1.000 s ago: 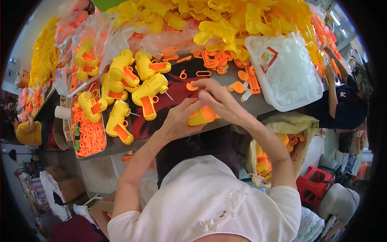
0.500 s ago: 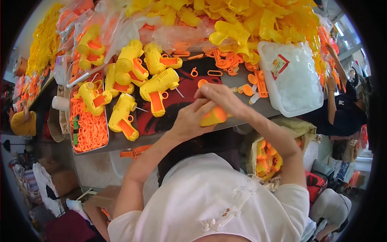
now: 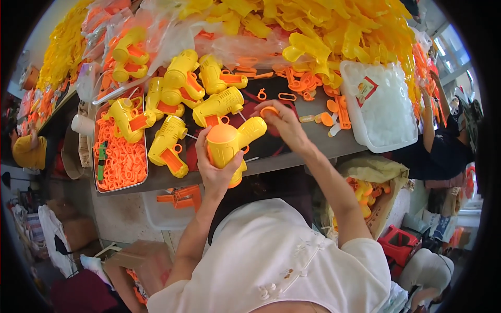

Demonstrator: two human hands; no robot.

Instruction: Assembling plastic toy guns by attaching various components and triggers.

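My left hand is closed around a yellow pistol-shaped toy body with a domed orange end, raised over the table's near edge. Its other yellow arm points up and right. My right hand, just right of it, pinches a small round orange part; whether it is a ring or a cap is hard to see. On the table to the left lie several similar yellow toys with slatted vents and orange handle insides. Some have a thin pale prong sticking out.
A metal tray of small orange rings stands at the left. To the right is a white bin of clear parts. Yellow shells are heaped at the back. An open sack holds orange-yellow pieces. Other people work at both sides.
My hands, previously together over the toy, have come apart. The left has turned the toy and moved left with its orange end up; the right has a small orange part at its fingertips.
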